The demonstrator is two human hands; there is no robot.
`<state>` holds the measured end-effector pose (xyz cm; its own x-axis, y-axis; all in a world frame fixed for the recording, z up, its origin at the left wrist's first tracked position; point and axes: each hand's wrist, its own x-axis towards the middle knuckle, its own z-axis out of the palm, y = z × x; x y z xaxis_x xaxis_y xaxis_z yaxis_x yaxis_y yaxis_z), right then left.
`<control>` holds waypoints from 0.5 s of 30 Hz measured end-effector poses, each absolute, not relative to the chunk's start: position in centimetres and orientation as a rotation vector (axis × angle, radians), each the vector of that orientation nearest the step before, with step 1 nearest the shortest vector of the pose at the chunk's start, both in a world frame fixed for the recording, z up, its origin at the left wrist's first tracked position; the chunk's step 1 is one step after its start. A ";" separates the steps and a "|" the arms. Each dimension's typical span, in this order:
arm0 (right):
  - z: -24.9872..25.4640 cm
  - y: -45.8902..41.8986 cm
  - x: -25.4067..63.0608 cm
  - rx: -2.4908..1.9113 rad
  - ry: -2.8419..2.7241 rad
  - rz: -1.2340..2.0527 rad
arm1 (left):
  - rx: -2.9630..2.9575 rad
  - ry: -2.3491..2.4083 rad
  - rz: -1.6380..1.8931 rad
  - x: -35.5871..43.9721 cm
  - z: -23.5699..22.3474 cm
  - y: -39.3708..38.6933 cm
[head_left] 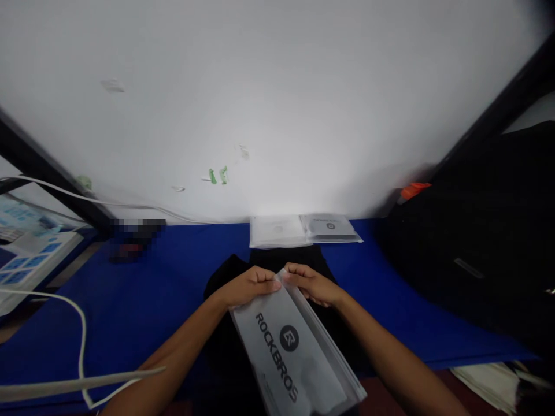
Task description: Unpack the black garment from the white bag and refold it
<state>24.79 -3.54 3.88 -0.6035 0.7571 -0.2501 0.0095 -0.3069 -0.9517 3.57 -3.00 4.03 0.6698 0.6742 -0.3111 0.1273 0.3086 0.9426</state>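
Both of my hands grip the far end of a grey plastic package (295,352) printed with "ROCKBROS" and a round logo. My left hand (249,286) pinches its top left corner with fingers curled. My right hand (313,284) holds the top right corner, fingers closed on the edge. The package slopes down towards me over a black garment (221,274) that lies on the blue table (151,294).
Two more flat packages (303,229) lie against the white wall at the back of the table. A large black bag (481,254) with an orange part fills the right side. White cables (80,341) and a blue-and-white box (26,254) sit on the left.
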 end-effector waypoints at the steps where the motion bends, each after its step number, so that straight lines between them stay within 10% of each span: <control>1: 3.7 -3.6 24.5 -1.000 -1.408 1.930 | 1.245 0.782 0.395 3.8 3.9 -3.1; 15: 3.2 -3.3 24.9 -1.004 -1.408 1.859 | 1.219 0.987 0.634 2.7 4.0 -1.7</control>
